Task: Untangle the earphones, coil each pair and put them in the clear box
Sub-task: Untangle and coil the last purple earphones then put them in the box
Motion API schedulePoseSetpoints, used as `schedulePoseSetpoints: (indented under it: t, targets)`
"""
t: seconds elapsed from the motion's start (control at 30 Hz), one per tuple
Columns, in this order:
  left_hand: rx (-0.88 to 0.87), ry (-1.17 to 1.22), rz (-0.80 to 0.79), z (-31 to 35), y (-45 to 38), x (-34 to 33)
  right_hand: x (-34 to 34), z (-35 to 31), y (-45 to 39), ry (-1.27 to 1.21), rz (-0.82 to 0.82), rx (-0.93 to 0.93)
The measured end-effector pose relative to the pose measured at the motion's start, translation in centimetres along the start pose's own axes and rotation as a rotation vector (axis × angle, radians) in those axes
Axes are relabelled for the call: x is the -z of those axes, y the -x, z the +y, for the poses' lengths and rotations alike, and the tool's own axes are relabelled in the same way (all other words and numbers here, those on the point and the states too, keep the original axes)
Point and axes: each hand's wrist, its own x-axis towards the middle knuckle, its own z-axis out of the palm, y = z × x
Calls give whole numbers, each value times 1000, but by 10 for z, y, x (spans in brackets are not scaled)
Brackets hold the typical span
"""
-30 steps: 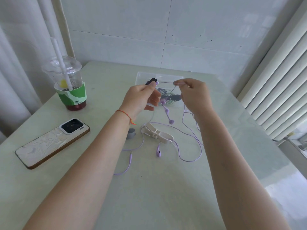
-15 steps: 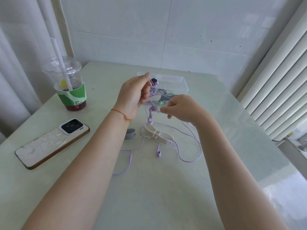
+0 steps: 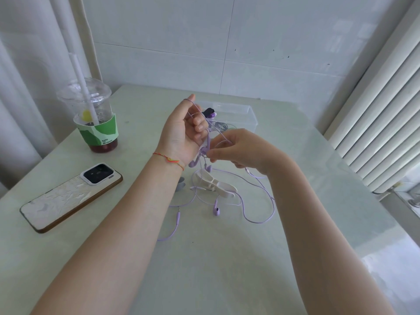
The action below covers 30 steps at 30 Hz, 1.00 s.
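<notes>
Left hand (image 3: 181,135) raised palm-in, thin lilac earphone cable (image 3: 256,220) looped over index finger; right hand (image 3: 241,148) pinches cable below, strand near-vertical above pale green surface (image 3: 216,269).

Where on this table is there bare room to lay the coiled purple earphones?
Bare: the near table between the forearms, and right of the purple cable. Crowded: around the white clip, white phone and iced drink cup.

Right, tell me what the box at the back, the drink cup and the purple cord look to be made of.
Box: clear hard plastic, glossy; the table shows through its walls.
Cup: thin clear plastic with a domed lid, wrapped in what looks like a green and white paper sleeve.
Purple cord: soft rubbery plastic, matt; it droops in loose loops.
</notes>
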Motion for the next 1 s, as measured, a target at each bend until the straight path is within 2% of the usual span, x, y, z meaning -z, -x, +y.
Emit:
schedulePoseSetpoints:
  t: [0.13,0.23,0.43,0.6,0.73,1.0]
  targets:
    - [4,13,9,-1,-1,1,-2,1,-3,-40,33,0]
    - [-9,-67,24,-2,-4,2,0,3,-3,-57,56,-7]
    - [-120,-530,-8,-8,-8,8,8,8,-5,-63,146,-44]
    - [-60,-820,-93,-7,-4,10,12,6,-4,5,251,-89]
    - [-65,-936,-172,-7,-1,11,12,4,-3,57,290,-94]
    - [-167,-945,-27,-10,-6,15,11,9,-8,53,344,-89]
